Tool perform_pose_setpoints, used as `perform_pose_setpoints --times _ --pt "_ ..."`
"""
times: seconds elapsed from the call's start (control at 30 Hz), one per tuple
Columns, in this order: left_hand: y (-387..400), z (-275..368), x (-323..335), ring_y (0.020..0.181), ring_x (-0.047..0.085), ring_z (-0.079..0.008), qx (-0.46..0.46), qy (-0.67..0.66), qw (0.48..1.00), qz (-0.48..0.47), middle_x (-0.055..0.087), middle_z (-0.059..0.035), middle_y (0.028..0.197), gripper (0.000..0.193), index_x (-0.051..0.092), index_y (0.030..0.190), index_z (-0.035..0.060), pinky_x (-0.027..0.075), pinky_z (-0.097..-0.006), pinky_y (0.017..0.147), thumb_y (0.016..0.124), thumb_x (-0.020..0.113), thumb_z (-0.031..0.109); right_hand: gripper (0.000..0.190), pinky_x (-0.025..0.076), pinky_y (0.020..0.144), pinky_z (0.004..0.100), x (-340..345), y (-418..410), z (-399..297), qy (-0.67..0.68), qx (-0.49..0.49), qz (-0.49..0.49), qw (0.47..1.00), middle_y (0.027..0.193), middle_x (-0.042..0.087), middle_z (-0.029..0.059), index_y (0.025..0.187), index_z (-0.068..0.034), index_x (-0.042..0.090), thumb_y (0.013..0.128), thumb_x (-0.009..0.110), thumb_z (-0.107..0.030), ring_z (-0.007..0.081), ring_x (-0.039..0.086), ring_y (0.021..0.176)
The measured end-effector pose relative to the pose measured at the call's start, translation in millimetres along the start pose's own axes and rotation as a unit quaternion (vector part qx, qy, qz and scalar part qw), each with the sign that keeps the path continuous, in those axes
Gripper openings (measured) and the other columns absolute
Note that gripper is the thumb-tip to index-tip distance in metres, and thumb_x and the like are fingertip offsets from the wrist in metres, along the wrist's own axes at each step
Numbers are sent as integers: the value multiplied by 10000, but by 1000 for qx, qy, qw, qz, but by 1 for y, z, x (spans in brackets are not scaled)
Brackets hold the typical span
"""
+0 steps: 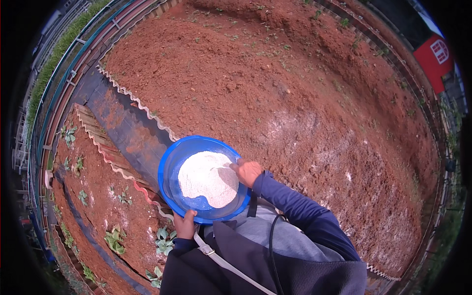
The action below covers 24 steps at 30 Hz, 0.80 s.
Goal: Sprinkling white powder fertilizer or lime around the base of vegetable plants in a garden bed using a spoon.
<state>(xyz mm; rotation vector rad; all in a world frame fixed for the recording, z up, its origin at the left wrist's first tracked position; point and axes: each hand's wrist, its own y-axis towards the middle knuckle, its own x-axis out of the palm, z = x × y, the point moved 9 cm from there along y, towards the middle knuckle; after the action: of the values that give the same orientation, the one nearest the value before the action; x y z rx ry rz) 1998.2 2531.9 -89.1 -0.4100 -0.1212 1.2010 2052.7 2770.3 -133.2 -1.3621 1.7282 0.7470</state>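
A blue plastic basin (167, 162) is held before my body, partly filled with white powder (206, 180). My left hand (185, 224) grips its near left rim, thumb over the edge. Over the right side of the basin, my right hand (247, 172) is closed, fingers towards the powder. A pale utensil (222, 167), perhaps a scoop, seems to extend from these fingers; it blends with the powder and its shape is unclear. The hand casts a shadow on the powder. Beyond the basin lies a bed of reddish-brown soil (221, 92), with white powder scattered across its right part.
Corrugated edging (138, 101) borders the soil bed. A strip of black ground sheet (121, 114) runs alongside on the left. Leafy plants (164, 241) grow in a second bed at lower left. A light strap (221, 258) and a black cord (272, 239) cross my clothing.
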Motion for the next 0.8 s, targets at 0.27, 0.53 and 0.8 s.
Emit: perform_pose_setpoints --times 0.27,0.53,0.8 --pt "17 3 -6 583 478 -107 -70 11 997 4 500 -56 781 422 383 1030 18 372 -197 413 634 510 90 192 434 568 388 0 -16 -6 25 17 -111 993 642 564 136 774 -84 600 660 490 -192 285 556 611" --pt "45 12 -12 576 492 -115 -56 47 997 -17 511 -60 802 425 386 1026 27 377 -185 377 634 514 129 233 394 543 240 -45 19 105 386 213 -25 897 625 558 25 835 -34 604 729 469 -191 104 489 566" --pt "57 10 -21 493 472 -105 -50 26 998 -27 507 -61 729 372 397 982 8 359 -190 351 643 514 109 243 435 670 352 -184 40 243 75 370 287 881 725 581 147 842 -121 618 674 470 -215 287 563 722"
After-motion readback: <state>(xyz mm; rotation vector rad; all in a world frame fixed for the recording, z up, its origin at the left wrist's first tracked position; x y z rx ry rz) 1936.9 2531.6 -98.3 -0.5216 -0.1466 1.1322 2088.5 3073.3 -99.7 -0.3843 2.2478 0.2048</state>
